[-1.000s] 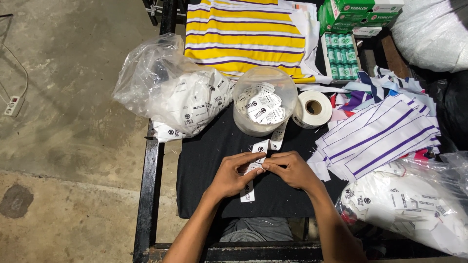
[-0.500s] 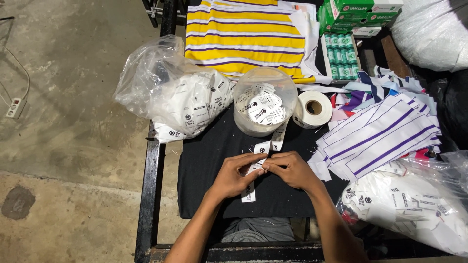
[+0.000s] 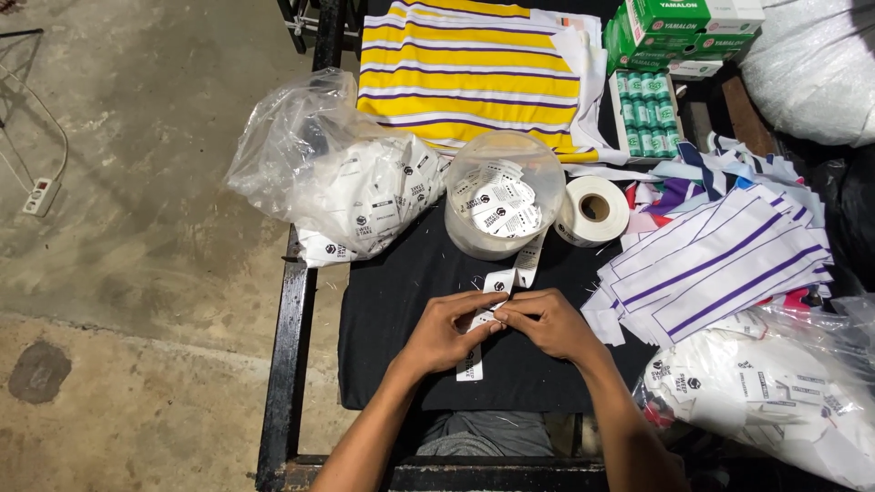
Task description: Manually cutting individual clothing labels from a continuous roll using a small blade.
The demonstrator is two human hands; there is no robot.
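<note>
My left hand [image 3: 447, 333] and my right hand [image 3: 547, 323] meet over a black cloth [image 3: 392, 301] on the table, both pinching a white printed label strip [image 3: 524, 269]. The strip runs from a white tape roll [image 3: 592, 210] down to my fingers, and one end hangs below my left hand. A clear round tub [image 3: 504, 196] full of cut white labels stands just beyond my hands.
A plastic bag of labels [image 3: 342, 182] lies at the left, another bag [image 3: 775, 401] at the lower right. White and purple striped fabric pieces [image 3: 711, 264] are stacked at the right. A yellow striped cloth [image 3: 469, 68] and green thread boxes [image 3: 679, 27] lie farther back.
</note>
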